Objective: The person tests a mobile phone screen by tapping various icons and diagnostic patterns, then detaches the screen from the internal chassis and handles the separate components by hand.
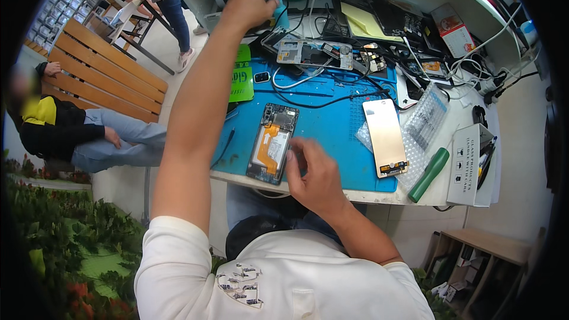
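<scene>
An opened smartphone (271,142) lies on the blue work mat (332,118), its back off. Inside show a white battery, an orange flex ribbon and the camera block at the top. Beside its right edge is my right hand (315,178), fingers loosely curled with a gap between thumb and forefinger; whether it touches the phone I cannot tell. My left hand (248,7) reaches to the back of the bench, next to a light-blue bottle (280,13) and dark items. Its fingertips are hidden behind the hand, so any grip does not show.
Right of the phone lie a gold-backed screen panel (386,133), bubble wrap (428,115), a green-handled tool (429,175) and a white box (470,166). Phone parts and tangled cables (332,53) crowd the back. A green card (241,77) lies at the left. A person (65,121) sits beyond.
</scene>
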Demonstrator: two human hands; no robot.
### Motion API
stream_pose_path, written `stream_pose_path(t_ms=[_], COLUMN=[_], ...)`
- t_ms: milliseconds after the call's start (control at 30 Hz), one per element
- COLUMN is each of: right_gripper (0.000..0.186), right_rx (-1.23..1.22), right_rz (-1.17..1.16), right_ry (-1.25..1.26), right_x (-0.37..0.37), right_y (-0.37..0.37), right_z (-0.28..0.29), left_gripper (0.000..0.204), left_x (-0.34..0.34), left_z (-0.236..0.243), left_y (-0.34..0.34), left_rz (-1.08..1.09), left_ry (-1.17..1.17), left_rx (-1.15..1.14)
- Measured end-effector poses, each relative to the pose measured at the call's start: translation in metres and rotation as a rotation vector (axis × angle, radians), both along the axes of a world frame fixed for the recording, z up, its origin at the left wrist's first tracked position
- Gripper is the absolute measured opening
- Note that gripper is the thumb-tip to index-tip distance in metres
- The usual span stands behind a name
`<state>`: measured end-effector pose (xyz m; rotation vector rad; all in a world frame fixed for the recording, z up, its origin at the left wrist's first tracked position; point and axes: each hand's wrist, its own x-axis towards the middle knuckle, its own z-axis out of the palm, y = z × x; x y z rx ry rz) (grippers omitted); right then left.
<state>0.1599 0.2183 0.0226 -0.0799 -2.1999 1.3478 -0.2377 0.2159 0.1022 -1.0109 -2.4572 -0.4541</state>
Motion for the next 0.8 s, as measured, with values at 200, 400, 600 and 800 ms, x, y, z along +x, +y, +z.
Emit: stream_pose_path(t_ms=[200, 400, 600, 800], right_gripper=[0.010, 0.007, 0.008, 0.008], right_rx=[0.169, 0.223, 0.261, 0.282], right_rz=[0.003, 0.031, 0.027, 0.026], right_ry=[0.033, -0.008, 0.027, 0.053], right_x=[-0.003, -0.003, -0.004, -0.003], right_y=[-0.001, -0.003, -0.002, -0.002], right_z=[-0.004, -0.006, -0.010, -0.011], left_gripper=[0.044, 0.053, 0.064, 0.065], left_x=[0.130, 0.193, 0.202, 0.210], left_z=[0.047, 0.000, -0.018, -0.018], left_y=[-0.080, -0.117, -0.125, -0.122], left_rz=[-0.268, -0.170, -0.129, -0.067], left_ry=[-0.799, -1.326, -1.390, -1.405], left_rx=[0.167, 0.305, 0.465, 0.488])
